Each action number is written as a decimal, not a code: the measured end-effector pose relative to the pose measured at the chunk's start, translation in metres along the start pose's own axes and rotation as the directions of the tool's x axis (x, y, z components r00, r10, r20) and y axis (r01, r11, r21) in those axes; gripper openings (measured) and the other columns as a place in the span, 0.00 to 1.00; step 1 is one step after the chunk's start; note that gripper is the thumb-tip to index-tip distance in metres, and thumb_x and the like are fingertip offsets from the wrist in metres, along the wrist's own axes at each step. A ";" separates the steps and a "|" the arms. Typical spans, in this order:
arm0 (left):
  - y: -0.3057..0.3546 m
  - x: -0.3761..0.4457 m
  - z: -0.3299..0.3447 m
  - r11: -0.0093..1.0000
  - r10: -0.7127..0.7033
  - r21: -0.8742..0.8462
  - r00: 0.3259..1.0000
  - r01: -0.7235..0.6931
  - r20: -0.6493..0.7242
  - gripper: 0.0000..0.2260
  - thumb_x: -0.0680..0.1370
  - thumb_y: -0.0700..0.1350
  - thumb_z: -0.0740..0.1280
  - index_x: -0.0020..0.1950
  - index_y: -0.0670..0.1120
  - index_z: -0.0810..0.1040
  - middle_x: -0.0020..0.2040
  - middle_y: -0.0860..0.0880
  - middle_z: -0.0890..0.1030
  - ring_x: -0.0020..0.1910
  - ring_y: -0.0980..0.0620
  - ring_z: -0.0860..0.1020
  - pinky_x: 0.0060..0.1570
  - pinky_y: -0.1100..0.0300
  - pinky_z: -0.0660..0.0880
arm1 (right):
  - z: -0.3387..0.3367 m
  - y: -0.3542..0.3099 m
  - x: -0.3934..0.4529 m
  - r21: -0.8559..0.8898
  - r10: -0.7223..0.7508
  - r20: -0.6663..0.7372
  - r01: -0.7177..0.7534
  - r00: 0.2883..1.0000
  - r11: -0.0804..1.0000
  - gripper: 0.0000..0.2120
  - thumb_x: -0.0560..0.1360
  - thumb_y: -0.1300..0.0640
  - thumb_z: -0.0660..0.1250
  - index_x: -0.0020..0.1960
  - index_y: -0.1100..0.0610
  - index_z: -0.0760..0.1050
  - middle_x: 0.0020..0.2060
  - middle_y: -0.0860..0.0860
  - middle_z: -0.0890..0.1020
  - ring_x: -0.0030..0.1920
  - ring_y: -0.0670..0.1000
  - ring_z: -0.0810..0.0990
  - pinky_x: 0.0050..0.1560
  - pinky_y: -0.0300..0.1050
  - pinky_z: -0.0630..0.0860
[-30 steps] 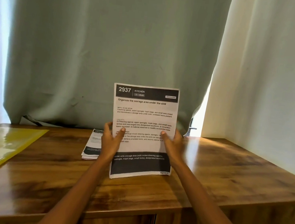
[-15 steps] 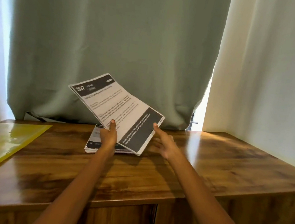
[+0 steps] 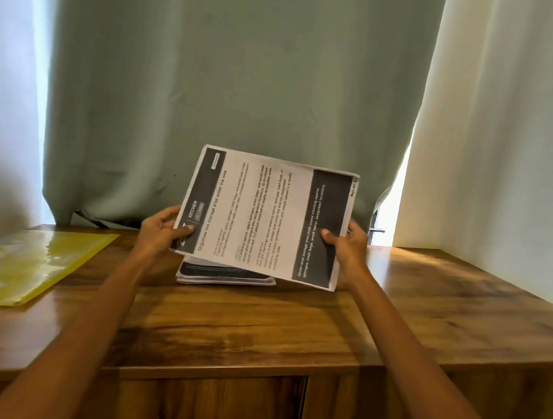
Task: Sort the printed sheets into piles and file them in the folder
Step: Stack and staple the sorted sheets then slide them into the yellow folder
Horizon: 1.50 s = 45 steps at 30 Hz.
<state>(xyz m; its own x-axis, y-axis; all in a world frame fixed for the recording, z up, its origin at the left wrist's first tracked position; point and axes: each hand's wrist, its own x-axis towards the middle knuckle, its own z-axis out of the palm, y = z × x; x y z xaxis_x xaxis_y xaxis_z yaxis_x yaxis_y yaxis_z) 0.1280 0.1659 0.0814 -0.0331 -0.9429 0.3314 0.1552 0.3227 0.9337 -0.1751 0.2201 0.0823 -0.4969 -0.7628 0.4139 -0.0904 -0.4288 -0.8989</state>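
White paper with dark header and footer bands makes up the printed sheet (image 3: pixel 263 218), which is held in the air above the desk, turned sideways so that its lines of text run up and down the view. Its header end is pinched by the left hand (image 3: pixel 159 230), thumb laid on the printed face and fingers curled behind, while the footer end is grasped in the same way by the right hand (image 3: pixel 350 248). Directly beneath the sheet, and partly hidden by it, a stack of further printed sheets (image 3: pixel 226 274) is seen lying flat on the wooden desk (image 3: pixel 254 327); the held sheet is not in contact with that stack, as far as can be told. Well apart on the left side of the desk a yellow folder (image 3: pixel 27 263) is laid flat, with glare across its glossy cover, and nothing can be seen filed in it. A grey-green curtain (image 3: pixel 231 83) is hung behind the desk. The step in hand is judged to be sorting: one sheet has been lifted off for reading and is yet to be assigned to a pile. No second pile is visible, so the task is judged to be at an early stage. For the next move, a bare patch of desk beside the stack is called for, where the sheet can be laid down flat and square without creasing.
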 end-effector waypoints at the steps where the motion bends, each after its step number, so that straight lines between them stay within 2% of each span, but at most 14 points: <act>1: 0.002 -0.003 0.000 0.999 0.005 0.048 1.000 -0.007 0.028 0.15 0.75 0.31 0.65 0.60 0.43 0.74 0.47 0.44 0.81 0.39 0.51 0.83 0.33 0.59 0.80 | -0.001 0.001 -0.003 -0.002 -0.023 0.011 0.023 1.000 1.000 0.13 0.75 0.61 0.67 0.58 0.54 0.72 0.52 0.53 0.80 0.51 0.53 0.80 0.48 0.48 0.79; 5: 0.008 -0.009 0.008 0.990 0.061 0.123 0.997 -0.067 0.056 0.11 0.74 0.33 0.67 0.54 0.41 0.74 0.43 0.47 0.80 0.32 0.57 0.82 0.27 0.65 0.77 | 0.003 -0.002 -0.014 -0.037 -0.110 0.057 0.112 0.992 0.993 0.14 0.75 0.61 0.67 0.60 0.57 0.72 0.49 0.50 0.80 0.46 0.48 0.80 0.40 0.38 0.77; 8: -0.002 -0.013 0.005 0.993 0.031 0.116 0.999 -0.032 0.014 0.11 0.72 0.36 0.70 0.52 0.44 0.75 0.44 0.47 0.81 0.37 0.52 0.82 0.40 0.53 0.80 | 0.003 0.004 -0.025 -0.056 -0.109 0.088 0.114 0.990 0.992 0.13 0.74 0.61 0.68 0.58 0.56 0.72 0.45 0.48 0.80 0.43 0.45 0.81 0.34 0.33 0.77; 9: -0.010 -0.017 0.002 0.991 0.004 0.136 1.000 -0.004 0.004 0.10 0.72 0.37 0.70 0.52 0.44 0.75 0.46 0.46 0.81 0.39 0.51 0.82 0.42 0.51 0.80 | 0.001 0.013 -0.030 -0.052 -0.078 0.093 0.083 0.993 0.995 0.14 0.74 0.61 0.69 0.58 0.56 0.72 0.45 0.48 0.80 0.43 0.46 0.81 0.35 0.34 0.78; 13: -0.044 -0.037 0.001 0.986 -0.102 0.131 0.995 0.101 0.003 0.06 0.73 0.38 0.70 0.48 0.45 0.76 0.43 0.44 0.82 0.31 0.53 0.83 0.29 0.60 0.79 | -0.005 0.055 -0.049 0.030 0.162 0.093 -0.165 0.982 0.986 0.15 0.70 0.59 0.73 0.54 0.53 0.73 0.51 0.55 0.81 0.49 0.55 0.82 0.50 0.54 0.80; 17: -0.040 -0.032 0.004 0.985 -0.088 0.151 0.996 0.083 0.027 0.08 0.74 0.40 0.69 0.53 0.43 0.76 0.45 0.43 0.82 0.36 0.51 0.83 0.33 0.58 0.80 | 0.000 0.053 -0.045 0.054 0.200 0.097 -0.206 0.975 0.977 0.19 0.70 0.60 0.73 0.57 0.56 0.71 0.51 0.54 0.81 0.48 0.53 0.82 0.45 0.49 0.81; 21: -0.031 -0.022 0.003 0.988 -0.053 0.149 0.998 0.047 0.040 0.11 0.75 0.41 0.68 0.56 0.43 0.75 0.51 0.41 0.82 0.44 0.47 0.82 0.45 0.50 0.79 | 0.003 0.037 -0.028 0.002 0.111 0.100 -0.111 0.989 0.994 0.19 0.70 0.61 0.73 0.58 0.59 0.71 0.49 0.52 0.79 0.46 0.50 0.79 0.45 0.45 0.78; 24: -0.049 -0.030 0.002 0.983 -0.134 0.132 0.990 0.127 0.042 0.11 0.76 0.40 0.67 0.57 0.41 0.75 0.47 0.43 0.82 0.41 0.48 0.82 0.39 0.55 0.79 | -0.002 0.054 -0.029 -0.060 0.214 0.118 -0.208 0.970 0.976 0.19 0.70 0.59 0.73 0.59 0.57 0.71 0.49 0.53 0.81 0.47 0.52 0.81 0.47 0.48 0.80; 27: -0.066 -0.035 0.005 0.975 -0.215 0.069 0.976 0.213 0.021 0.13 0.77 0.40 0.65 0.61 0.39 0.74 0.45 0.42 0.82 0.43 0.44 0.82 0.43 0.49 0.79 | -0.009 0.077 -0.036 -0.128 0.322 0.135 -0.305 0.937 0.944 0.23 0.70 0.57 0.73 0.61 0.58 0.70 0.50 0.53 0.81 0.48 0.51 0.81 0.44 0.45 0.79; 29: -0.066 -0.030 0.010 0.972 -0.224 0.070 0.975 0.224 -0.008 0.14 0.77 0.40 0.65 0.62 0.38 0.73 0.45 0.42 0.82 0.43 0.44 0.81 0.44 0.48 0.78 | -0.010 0.078 -0.033 -0.097 0.302 0.120 -0.292 0.946 0.952 0.23 0.71 0.56 0.72 0.63 0.61 0.71 0.52 0.55 0.81 0.49 0.53 0.82 0.47 0.48 0.80; 35: -0.057 -0.031 0.061 0.953 -0.254 -0.188 0.965 0.236 -0.073 0.15 0.78 0.39 0.64 0.64 0.39 0.71 0.57 0.41 0.79 0.53 0.42 0.78 0.53 0.47 0.75 | 0.025 0.048 -0.028 0.343 0.345 0.172 -0.385 0.923 0.857 0.22 0.73 0.58 0.70 0.64 0.62 0.70 0.54 0.56 0.81 0.56 0.54 0.80 0.55 0.53 0.77; 37: -0.056 -0.037 0.087 0.933 -0.271 -0.258 0.961 0.251 -0.044 0.14 0.78 0.39 0.64 0.64 0.40 0.71 0.56 0.41 0.79 0.52 0.43 0.78 0.52 0.47 0.76 | 0.044 0.037 -0.033 0.354 0.336 0.205 -0.389 0.920 0.850 0.16 0.73 0.61 0.69 0.60 0.61 0.73 0.52 0.54 0.82 0.54 0.54 0.80 0.56 0.53 0.76; 41: -0.056 -0.045 0.098 0.961 -0.185 -0.208 0.983 0.181 -0.002 0.16 0.76 0.40 0.67 0.62 0.41 0.72 0.56 0.43 0.80 0.50 0.45 0.79 0.49 0.50 0.77 | 0.058 0.017 -0.030 0.294 0.254 0.109 -0.275 0.961 0.915 0.13 0.75 0.69 0.64 0.58 0.61 0.74 0.49 0.52 0.80 0.49 0.54 0.80 0.43 0.50 0.79; 45: -0.037 -0.021 0.054 0.986 -0.069 -0.156 0.991 0.051 -0.112 0.15 0.74 0.35 0.68 0.60 0.38 0.75 0.55 0.41 0.79 0.48 0.45 0.80 0.48 0.53 0.78 | 0.038 0.009 -0.018 0.145 0.174 0.135 -0.193 0.975 0.970 0.11 0.73 0.70 0.67 0.52 0.59 0.76 0.55 0.57 0.81 0.54 0.58 0.80 0.54 0.60 0.77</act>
<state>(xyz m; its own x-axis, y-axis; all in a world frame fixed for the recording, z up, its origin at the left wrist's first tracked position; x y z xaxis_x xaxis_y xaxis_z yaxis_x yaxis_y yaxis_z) 0.0695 0.1783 0.0472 0.0668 -0.9663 0.2486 0.3057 0.2570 0.9168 -0.1346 0.2115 0.0728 -0.3842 -0.8839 0.2666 0.1336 -0.3389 -0.9313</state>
